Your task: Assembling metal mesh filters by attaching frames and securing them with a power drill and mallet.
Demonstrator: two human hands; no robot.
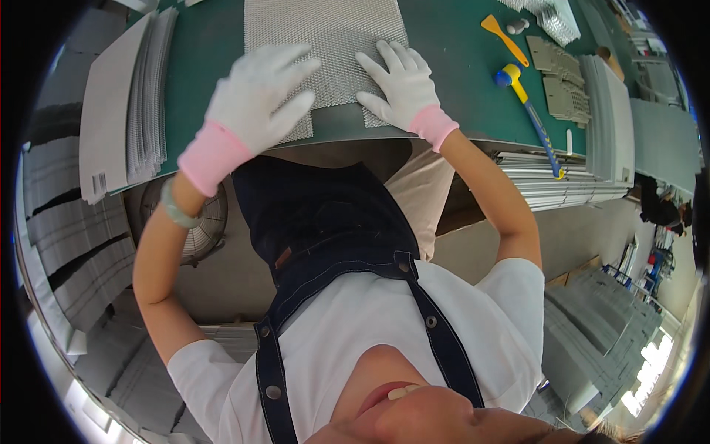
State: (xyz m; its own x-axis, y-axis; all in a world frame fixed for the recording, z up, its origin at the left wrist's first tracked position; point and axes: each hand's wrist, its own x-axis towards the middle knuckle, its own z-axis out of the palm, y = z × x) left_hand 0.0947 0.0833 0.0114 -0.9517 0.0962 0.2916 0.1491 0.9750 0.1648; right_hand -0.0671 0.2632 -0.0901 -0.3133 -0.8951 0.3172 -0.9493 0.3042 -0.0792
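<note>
A silvery mesh-textured sheet (325, 44) lies on the green table in front of me, with a rectangular notch in its near edge. My left hand (262, 95), in a white glove with a pink cuff, is over the sheet's left side with its fingers stretched out. Whether its palm touches the sheet I cannot tell. Gloved the same way, my right hand (403, 83) lies with spread fingers on the sheet's right edge, near the notch. Neither hand grips anything.
On the green table (466, 96), an orange scraper (506, 40), a yellow-and-blue mallet (531, 111) and flat grey-brown cut pieces (560, 78) lie to the right. Upright panel stacks stand left (122, 103) and right (610, 118). A fan (200, 226) sits below the table.
</note>
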